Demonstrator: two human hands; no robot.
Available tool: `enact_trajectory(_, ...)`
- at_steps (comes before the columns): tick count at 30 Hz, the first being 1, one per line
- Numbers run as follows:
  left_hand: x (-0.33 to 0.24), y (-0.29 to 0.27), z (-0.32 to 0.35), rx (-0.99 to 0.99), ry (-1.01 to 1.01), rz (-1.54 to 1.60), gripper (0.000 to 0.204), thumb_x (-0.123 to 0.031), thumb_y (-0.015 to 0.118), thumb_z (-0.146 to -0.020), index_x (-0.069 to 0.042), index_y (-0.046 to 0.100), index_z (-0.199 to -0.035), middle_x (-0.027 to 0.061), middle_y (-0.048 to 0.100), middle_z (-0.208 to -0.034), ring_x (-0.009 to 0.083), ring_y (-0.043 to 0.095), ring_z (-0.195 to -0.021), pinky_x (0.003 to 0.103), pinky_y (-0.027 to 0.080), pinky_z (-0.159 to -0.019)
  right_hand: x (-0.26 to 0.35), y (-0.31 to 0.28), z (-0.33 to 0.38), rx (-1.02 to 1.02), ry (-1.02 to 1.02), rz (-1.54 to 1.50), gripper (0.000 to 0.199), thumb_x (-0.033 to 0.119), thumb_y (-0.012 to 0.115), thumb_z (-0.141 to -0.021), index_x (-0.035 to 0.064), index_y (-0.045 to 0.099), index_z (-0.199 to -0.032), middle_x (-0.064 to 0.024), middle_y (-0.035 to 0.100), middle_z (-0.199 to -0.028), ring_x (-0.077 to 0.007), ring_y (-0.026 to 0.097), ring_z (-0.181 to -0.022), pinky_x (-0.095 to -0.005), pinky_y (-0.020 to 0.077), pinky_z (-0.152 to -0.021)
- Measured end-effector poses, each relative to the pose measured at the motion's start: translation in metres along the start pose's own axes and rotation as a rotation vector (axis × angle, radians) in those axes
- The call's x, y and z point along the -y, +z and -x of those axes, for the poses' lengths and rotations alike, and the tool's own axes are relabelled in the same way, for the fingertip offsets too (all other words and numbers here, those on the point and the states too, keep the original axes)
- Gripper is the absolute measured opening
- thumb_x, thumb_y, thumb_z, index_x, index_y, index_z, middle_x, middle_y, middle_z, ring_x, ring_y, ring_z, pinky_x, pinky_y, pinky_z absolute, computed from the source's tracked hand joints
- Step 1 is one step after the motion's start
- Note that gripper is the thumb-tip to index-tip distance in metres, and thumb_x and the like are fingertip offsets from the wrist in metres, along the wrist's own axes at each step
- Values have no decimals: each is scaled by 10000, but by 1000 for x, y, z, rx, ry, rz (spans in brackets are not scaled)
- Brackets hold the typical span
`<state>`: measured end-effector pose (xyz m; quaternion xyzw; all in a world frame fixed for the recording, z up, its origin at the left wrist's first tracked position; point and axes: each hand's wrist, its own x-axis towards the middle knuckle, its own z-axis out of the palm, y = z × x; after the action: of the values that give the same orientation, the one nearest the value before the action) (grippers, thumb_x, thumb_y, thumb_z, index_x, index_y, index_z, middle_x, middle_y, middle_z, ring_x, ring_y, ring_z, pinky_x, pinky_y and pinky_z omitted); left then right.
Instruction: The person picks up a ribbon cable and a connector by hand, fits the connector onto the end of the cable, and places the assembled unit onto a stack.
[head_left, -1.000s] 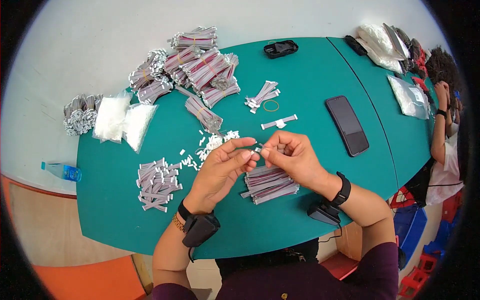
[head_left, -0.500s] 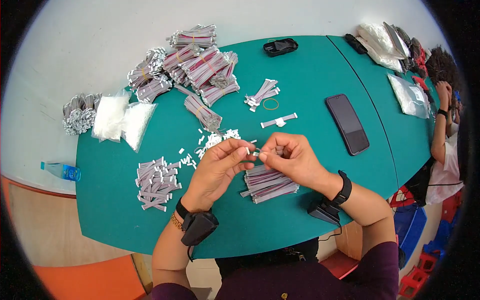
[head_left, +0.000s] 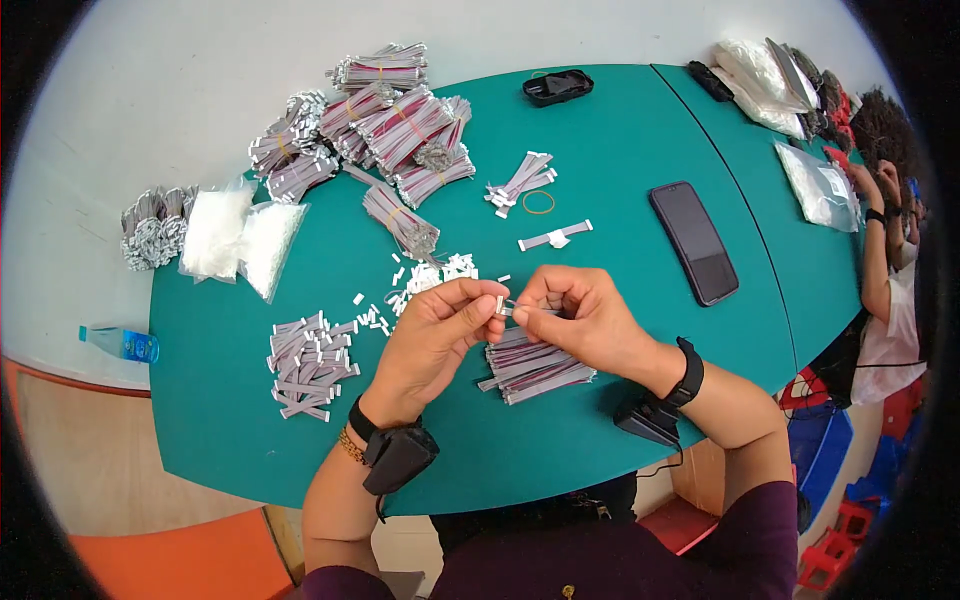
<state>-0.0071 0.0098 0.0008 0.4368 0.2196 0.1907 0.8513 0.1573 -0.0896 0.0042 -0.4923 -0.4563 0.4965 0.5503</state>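
Over the middle of the table, my left hand (head_left: 428, 335) pinches a small white plastic connector (head_left: 501, 305) between thumb and fingertips. My right hand (head_left: 592, 322) is closed in a pinch on a thin grey ribbon cable, its end touching or close to the connector; most of the cable is hidden by the fingers. Below my right hand lies a stack of grey and purplish ribbon cables (head_left: 537, 375). Just beyond my left hand is a heap of loose white connectors (head_left: 459, 267). To the left is a pile of short cables with white ends (head_left: 308, 370).
Rubber-banded cable bundles (head_left: 400, 130) are heaped at the back, near clear bags of white parts (head_left: 217, 232). A phone (head_left: 694, 243), a rubber band (head_left: 538, 202) and a black case (head_left: 557, 87) lie on the green table (head_left: 440, 470). Another person's arm (head_left: 876, 250) rests at the far right.
My hands have drawn slightly closer together, bringing the connector and the cable end to meet. The view has shifted a little.
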Motion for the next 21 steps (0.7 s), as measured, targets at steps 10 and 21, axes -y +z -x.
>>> enact_trajectory(10, -1, 3, 1, 6, 11, -22, 187, -109, 562, -878, 10, 584, -1020, 42, 592, -829, 112, 554, -746, 235, 460, -686, -2, 3, -1, -24, -47, -7, 112, 56, 591, -838, 20, 546, -743, 69, 469, -585, 12, 368, -527, -181, 270, -449)
enact_trajectory(21, -1, 2, 1, 6, 17, -44, 172, -109, 571, -873, 1, 590, -1003, 40, 589, -820, 109, 550, -742, 235, 458, -685, 0, 3, 0, -32, -25, -17, 115, 54, 585, -838, 22, 544, -735, 71, 458, -579, 12, 360, -522, -183, 259, -445)
